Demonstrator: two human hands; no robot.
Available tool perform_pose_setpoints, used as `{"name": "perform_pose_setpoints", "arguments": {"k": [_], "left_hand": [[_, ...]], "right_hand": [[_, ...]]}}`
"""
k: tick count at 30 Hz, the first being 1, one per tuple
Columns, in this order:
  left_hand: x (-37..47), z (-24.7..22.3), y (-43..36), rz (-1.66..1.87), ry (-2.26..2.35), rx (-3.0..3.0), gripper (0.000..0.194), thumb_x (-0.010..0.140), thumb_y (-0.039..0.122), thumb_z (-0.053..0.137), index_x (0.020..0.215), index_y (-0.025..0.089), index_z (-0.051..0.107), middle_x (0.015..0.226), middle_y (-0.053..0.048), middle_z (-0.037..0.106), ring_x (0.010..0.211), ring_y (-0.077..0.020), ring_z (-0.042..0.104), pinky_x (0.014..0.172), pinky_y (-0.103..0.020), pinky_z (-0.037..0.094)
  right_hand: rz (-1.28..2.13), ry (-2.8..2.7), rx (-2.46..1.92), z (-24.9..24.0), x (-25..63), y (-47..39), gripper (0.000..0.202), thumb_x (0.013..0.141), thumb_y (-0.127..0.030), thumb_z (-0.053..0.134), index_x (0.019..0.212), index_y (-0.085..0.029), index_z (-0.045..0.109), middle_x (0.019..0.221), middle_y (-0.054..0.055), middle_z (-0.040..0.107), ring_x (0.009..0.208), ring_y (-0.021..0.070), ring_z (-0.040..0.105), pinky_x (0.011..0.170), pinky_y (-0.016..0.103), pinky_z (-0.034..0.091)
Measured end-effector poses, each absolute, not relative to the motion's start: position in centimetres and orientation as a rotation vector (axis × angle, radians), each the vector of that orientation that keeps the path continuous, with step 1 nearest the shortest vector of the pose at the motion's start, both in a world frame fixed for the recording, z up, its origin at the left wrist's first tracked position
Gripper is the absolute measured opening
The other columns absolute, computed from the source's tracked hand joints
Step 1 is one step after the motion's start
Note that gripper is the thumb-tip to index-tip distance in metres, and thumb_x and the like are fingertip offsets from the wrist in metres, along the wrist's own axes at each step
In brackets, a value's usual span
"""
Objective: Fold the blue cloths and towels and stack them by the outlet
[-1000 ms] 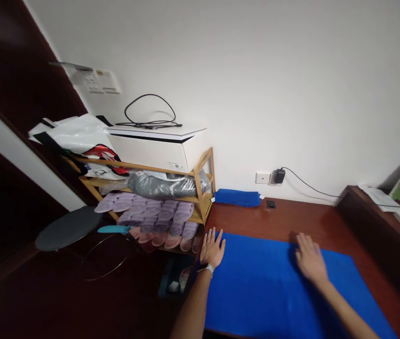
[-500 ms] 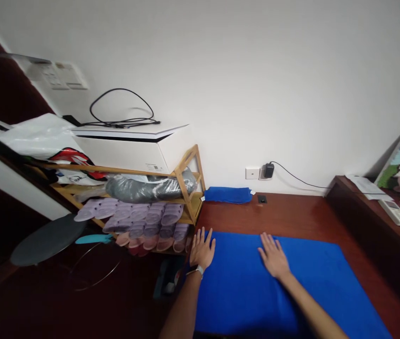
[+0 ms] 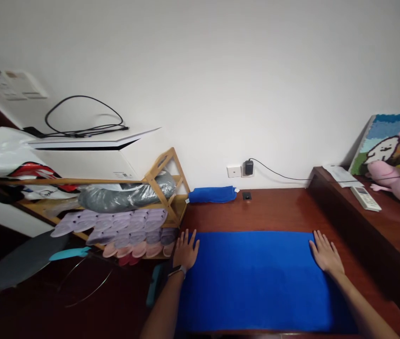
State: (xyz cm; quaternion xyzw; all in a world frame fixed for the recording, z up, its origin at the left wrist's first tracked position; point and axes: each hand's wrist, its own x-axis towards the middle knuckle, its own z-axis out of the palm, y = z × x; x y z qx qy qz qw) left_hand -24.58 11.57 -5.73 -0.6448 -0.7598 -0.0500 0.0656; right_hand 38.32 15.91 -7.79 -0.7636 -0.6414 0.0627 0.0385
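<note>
A blue cloth (image 3: 252,278) lies spread flat on the reddish-brown wooden desk (image 3: 256,214). At its far left corner rests my left hand (image 3: 186,252), palm down with fingers stretched out and a watch on the wrist. My right hand (image 3: 328,255) lies at the far right corner, palm down, its fingers spread partly over the cloth and partly toward the bare wood. Neither hand grips anything. Behind, against the wall, lies a second blue cloth (image 3: 212,194), folded or rolled into a narrow bundle with white tags at its ends.
To the left stands a wooden rack (image 3: 166,188) with several slippers (image 3: 115,221), a plastic-wrapped grey bundle (image 3: 125,195) and a white box (image 3: 87,160). A raised shelf at right holds a remote control (image 3: 365,198) and a pink plush toy (image 3: 394,181). A black plug (image 3: 248,166) sits in the wall.
My right hand has slid right across the cloth to its far right corner. My left hand stays at the left corner. The view has turned slightly right.
</note>
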Motion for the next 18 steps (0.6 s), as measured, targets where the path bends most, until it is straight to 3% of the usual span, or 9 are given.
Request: {"name": "perform_pose_setpoints", "arguments": {"k": [6, 12, 16, 18], "left_hand": [[-24.2, -4.9, 11.8, -0.087, -2.312, -1.962, 0.064, 0.107, 0.047, 0.033, 0.163, 0.018, 0.041, 0.169, -0.018, 0.04, 0.157, -0.0382, 0.035, 0.124, -0.059, 0.031], [-24.2, -5.8, 6.7, -0.4, -2.204, -1.992, 0.059, 0.109, 0.041, 0.028, 0.16, 0.018, 0.047, 0.167, -0.017, 0.044, 0.155, -0.0336, 0.04, 0.123, -0.057, 0.037], [-24.7, -6.1, 1.3, -0.486, -2.08, -2.132, 0.054, 0.111, 0.04, 0.029, 0.159, 0.022, 0.048, 0.169, -0.012, 0.042, 0.156, -0.0299, 0.039, 0.125, -0.055, 0.037], [-24.7, -5.7, -0.7, -0.481, -2.027, -2.189, 0.053, 0.112, 0.04, 0.031, 0.161, 0.025, 0.045, 0.171, -0.01, 0.039, 0.158, -0.0281, 0.036, 0.126, -0.053, 0.036]], "right_hand": [[0.243, -1.947, -2.397, -7.0, 38.0, 16.0, 0.081, 0.102, -0.055, 0.005, 0.171, -0.015, 0.017, 0.178, 0.005, 0.018, 0.164, 0.0224, 0.015, 0.133, 0.046, 0.011], [0.366, -1.923, -2.452, -4.6, 37.3, 16.7, 0.079, 0.103, -0.052, 0.011, 0.17, -0.012, 0.02, 0.177, 0.008, 0.018, 0.163, 0.0263, 0.017, 0.132, 0.051, 0.013], [0.094, -1.915, -2.189, -2.3, 30.1, 15.4, 0.075, 0.105, -0.043, 0.014, 0.165, -0.001, 0.031, 0.174, 0.017, 0.026, 0.162, 0.0321, 0.021, 0.131, 0.053, 0.016], [0.07, -2.054, -1.919, -1.5, 23.2, 13.1, 0.071, 0.106, -0.038, 0.015, 0.164, -0.003, 0.035, 0.171, 0.018, 0.032, 0.161, 0.0316, 0.024, 0.131, 0.054, 0.018]]}}
